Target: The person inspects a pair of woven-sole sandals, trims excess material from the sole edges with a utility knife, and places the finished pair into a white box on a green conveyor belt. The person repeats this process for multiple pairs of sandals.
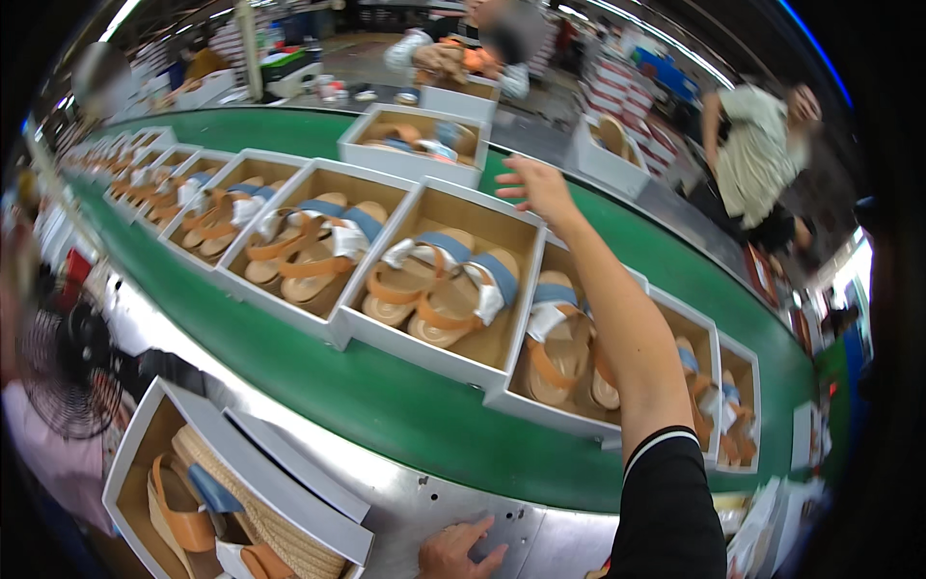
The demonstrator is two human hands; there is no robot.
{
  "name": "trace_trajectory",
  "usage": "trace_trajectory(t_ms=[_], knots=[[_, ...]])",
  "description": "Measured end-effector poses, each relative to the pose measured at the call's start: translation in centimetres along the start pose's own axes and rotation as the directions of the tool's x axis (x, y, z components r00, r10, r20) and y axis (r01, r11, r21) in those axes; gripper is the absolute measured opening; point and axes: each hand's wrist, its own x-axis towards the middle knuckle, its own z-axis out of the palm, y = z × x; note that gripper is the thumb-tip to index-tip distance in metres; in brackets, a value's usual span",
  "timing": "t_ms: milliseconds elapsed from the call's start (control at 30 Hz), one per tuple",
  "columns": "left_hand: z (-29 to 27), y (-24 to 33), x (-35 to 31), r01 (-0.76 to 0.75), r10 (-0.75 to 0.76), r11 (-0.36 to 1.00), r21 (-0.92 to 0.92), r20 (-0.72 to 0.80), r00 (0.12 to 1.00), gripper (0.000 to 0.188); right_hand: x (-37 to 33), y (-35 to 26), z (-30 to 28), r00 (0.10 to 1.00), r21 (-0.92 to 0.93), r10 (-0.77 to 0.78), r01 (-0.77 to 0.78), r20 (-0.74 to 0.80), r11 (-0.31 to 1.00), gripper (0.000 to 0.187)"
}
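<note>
My right hand (538, 193) reaches across the green conveyor belt (424, 386), its fingers apart and nothing in them. Just below it is the far edge of an open white shoebox (434, 352) holding a pair of sandals (449, 285) with tan and blue straps and white wrapping. My right forearm hides part of the neighbouring shoebox (521, 386). Low in the picture, my left hand (458, 552) rests on the metal ledge (405, 482) with fingers spread, holding nothing. To its left, a tilted open shoebox (125, 482) contains wedge sandals (270, 502) with woven soles.
A row of open shoeboxes (231, 183) runs along the belt. Another shoebox (410, 164) sits at the belt's far side. A black fan (72, 357) stands at the left. Across the belt, a person (757, 159) is at the right, and another's hands (449, 63) work behind a box.
</note>
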Motion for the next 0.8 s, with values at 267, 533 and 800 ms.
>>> trace_trajectory(t_ms=[267, 533, 800], knots=[[1.3, 1.0, 1.6, 0.043, -0.058, 0.984, -0.172, -0.086, 0.995, 0.041, -20.0, 0.7, -14.7, 0.932, -0.809, -0.342, 0.112, -0.115, 0.577, 0.04], [1.6, 0.7, 1.1, 0.017, -0.031, 0.989, -0.147, -0.096, 0.995, 0.035, -43.6, 2.0, -38.3, 0.549, -0.624, 0.543, -0.78, -0.636, 0.058, 0.046], [0.9, 0.4, 1.0, 0.011, -0.021, 0.994, -0.105, -0.096, 0.995, 0.033, -46.7, 9.2, -35.9, 0.596, -0.579, 0.231, -0.803, -0.769, 0.143, 0.032]])
